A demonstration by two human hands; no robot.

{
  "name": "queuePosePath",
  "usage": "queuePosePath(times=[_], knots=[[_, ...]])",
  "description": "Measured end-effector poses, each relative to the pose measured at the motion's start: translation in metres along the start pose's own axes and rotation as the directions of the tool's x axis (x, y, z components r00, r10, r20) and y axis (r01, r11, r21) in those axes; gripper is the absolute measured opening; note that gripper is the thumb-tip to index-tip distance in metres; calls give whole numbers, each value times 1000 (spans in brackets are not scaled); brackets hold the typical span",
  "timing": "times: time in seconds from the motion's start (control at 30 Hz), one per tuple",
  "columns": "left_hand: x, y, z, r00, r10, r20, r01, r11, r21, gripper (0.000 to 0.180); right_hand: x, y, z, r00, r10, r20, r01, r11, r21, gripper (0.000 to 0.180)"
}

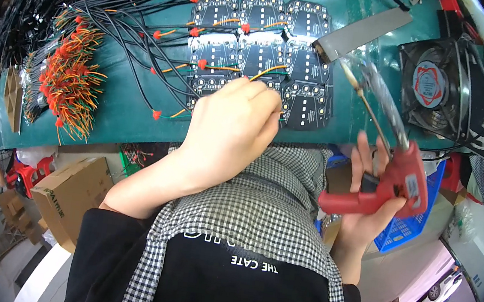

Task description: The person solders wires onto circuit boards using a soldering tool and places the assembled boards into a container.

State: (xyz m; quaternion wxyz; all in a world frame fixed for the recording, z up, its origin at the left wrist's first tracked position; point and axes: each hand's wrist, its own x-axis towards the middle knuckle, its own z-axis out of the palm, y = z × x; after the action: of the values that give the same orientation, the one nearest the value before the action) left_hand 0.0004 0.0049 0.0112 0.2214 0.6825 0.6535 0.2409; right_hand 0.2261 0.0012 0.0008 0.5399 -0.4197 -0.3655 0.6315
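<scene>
Two hands: both are busy, one at the boards and one held off to the side.
Left hand [233,123]: centre of the frame, fingers curled closed and pinching an orange wire [269,71] at its tip, just over the lower middle of the boards.
Right hand [372,194]: right of centre, wrapped tight around the red grip of a soldering gun [392,178], held up off the counter [120,109].
Circuit boards [266,54]: black panels with pale pads, laid side by side in rows at the upper centre on the green counter; leads with red ends already run in from the upper left.
Key relation: the boards lie straight above the left hand, which touches or nearly touches them, so it is the nearer hand; the right hand sits well apart to the lower right.
Gun axis: its long metal tip [360,96] slants up and to the left from the grip, pointing toward the right edge of the boards but short of the pinched wire.
Wire look: thin, orange, curving up and right from the fingertips.
Wire bundles [69,78]: black leads with orange and red ends, heaped at the upper left.
Fan [437,84]: small black square fan, upper right.
Cardboard box [70,196]: lower left, below the counter edge.
</scene>
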Motion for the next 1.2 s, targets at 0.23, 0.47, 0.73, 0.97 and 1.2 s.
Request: queuePosePath(times=[0.23, 0.47, 0.73, 0.97, 1.2], knots=[[1, -43, -65, 978, 90, 187, -161, 898, 409, 110, 76, 2, 36, 998, 14, 69, -22, 993, 117, 67], [-1, -64, -83, 959, 74, 275, -201, 859, 471, 93, 115, 10, 47, 969, -6, 248, -60, 964, 260, 68], [-3, -74, -74, 971, 210, 117, -239, 799, 552, 77, 118, 14, 42, 963, 16, 269, -106, 940, 323, 70], [-6, -70, -100, 934, 244, -262, -77, 852, 518, 55, 115, 16, 37, 963, 11, 269, -114, 921, 373, 69], [-4, -67, -142, 761, 261, -594, -56, 939, 340, 47, 84, 26, 27, 978, 12, 209, -116, 862, 493, 69]])
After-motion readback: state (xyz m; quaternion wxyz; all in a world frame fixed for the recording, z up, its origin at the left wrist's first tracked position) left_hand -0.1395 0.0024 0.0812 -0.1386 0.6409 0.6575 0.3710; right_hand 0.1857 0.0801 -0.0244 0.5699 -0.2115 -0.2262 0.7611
